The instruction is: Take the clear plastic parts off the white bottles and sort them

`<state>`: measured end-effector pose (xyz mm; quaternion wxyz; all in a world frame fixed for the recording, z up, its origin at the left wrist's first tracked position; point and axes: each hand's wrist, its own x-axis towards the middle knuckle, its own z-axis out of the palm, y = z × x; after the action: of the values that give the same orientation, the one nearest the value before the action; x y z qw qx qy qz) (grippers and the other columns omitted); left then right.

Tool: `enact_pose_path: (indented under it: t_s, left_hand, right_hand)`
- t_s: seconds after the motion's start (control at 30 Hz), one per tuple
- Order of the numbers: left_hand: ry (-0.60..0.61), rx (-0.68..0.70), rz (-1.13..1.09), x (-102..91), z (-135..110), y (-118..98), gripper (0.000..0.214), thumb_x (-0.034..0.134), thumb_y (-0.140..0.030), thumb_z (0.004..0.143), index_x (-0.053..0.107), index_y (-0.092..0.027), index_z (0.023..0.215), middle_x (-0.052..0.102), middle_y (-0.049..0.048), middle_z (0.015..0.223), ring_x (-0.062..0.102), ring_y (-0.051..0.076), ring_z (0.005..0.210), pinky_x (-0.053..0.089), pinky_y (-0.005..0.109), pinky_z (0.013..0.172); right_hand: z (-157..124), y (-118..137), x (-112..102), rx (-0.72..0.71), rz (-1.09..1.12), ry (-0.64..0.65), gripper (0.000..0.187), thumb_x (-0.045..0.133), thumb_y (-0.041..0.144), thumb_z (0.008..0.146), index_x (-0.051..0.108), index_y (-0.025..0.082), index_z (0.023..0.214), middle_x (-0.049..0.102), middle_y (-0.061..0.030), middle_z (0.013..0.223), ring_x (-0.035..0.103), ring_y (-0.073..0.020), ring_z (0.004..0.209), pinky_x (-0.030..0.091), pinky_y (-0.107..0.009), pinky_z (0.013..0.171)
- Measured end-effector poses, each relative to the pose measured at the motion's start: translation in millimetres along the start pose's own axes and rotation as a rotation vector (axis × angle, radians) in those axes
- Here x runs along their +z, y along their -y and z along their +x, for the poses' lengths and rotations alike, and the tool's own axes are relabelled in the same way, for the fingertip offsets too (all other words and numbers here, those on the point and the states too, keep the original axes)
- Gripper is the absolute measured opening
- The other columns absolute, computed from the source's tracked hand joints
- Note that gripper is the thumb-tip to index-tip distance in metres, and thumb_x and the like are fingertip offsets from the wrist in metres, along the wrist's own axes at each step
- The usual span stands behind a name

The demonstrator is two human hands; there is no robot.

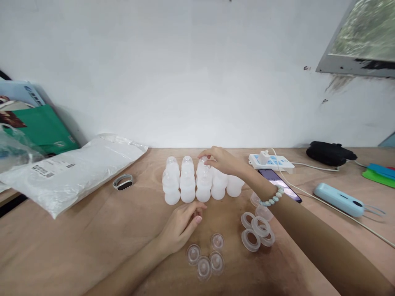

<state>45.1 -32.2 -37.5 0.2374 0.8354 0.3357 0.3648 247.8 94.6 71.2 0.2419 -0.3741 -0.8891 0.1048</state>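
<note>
We see the white bottles (187, 194) standing packed together in front of the wall, some with clear tops. Our right hand (222, 159) reaches over them, thumb and fingers around the clear top (204, 160) of a rear bottle in the third row; we cannot tell whether they clamp it or only touch it. Our left hand (181, 227) lies before the front bottles, fingers loosely curled and apart, with nothing visible in its grip.

Because the bottles stand so close, a sideways push on one could tip its neighbours. Our right forearm passes low above the rings (250, 240), so a dropped elbow or the bracelet (273, 197) could catch and scatter them. The loose nipples (204, 268) lie near our left wrist, where a careless backward sweep could knock them about.
</note>
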Motion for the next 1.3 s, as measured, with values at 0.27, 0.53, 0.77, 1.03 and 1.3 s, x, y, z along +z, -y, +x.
enact_pose_path:
  t_s: [0.27,0.53,0.77,1.03,1.3]
  left_hand:
    - [0.052,-0.079,0.014,1.3,2.6,-0.4,0.025,0.039,-0.032,0.101,0.059,-0.018,0.106,0.068,0.0037,0.085,0.065,0.021,0.079,0.048,0.031,0.073]
    - [0.184,-0.096,0.049,1.7,8.8,-1.9,0.022,0.043,-0.023,0.099,0.064,-0.019,0.092,0.066,0.0024,0.084,0.061,0.018,0.077,0.044,0.026,0.068]
    - [0.188,-0.099,0.055,4.4,8.9,1.6,0.02,0.046,-0.021,0.097,0.064,-0.019,0.09,0.065,0.0021,0.082,0.059,0.017,0.073,0.043,0.025,0.064]
    - [0.141,-0.085,0.066,3.2,6.2,-1.4,0.024,0.042,-0.023,0.1,0.062,-0.019,0.085,0.06,0.0001,0.074,0.055,0.015,0.064,0.041,0.024,0.059]
    - [-0.203,0.144,0.073,5.9,-1.7,3.1,0.058,0.07,-0.048,0.087,0.041,-0.024,0.132,0.055,0.0133,0.126,0.058,0.028,0.11,0.052,0.038,0.086]
  right_hand:
    - [-16.8,1.7,-14.0,0.024,0.01,-0.033,0.031,0.057,0.014,0.092,0.069,0.021,0.12,0.073,-0.0074,0.118,0.067,-0.0229,0.102,0.053,-0.038,0.088]
    - [-86.3,18.0,-44.0,0.061,-0.011,-0.136,0.023,0.054,0.02,0.095,0.069,0.023,0.112,0.075,-0.0053,0.112,0.068,-0.0245,0.104,0.053,-0.042,0.09]
    - [-124.1,13.7,-9.1,0.114,-0.31,-0.088,0.023,0.06,0.011,0.091,0.067,0.019,0.112,0.073,-0.0064,0.093,0.066,-0.0238,0.089,0.05,-0.035,0.078]
    - [-102.0,9.8,15.2,0.074,-0.348,-0.119,0.008,0.061,0.011,0.091,0.068,0.016,0.089,0.068,-0.0105,0.091,0.062,-0.0259,0.087,0.04,-0.039,0.08]
    - [-128.0,38.5,14.0,0.139,-0.01,-0.29,0.02,0.06,0.024,0.093,0.056,0.02,0.074,0.051,0.0043,0.061,0.049,-0.0149,0.06,0.035,-0.027,0.061]
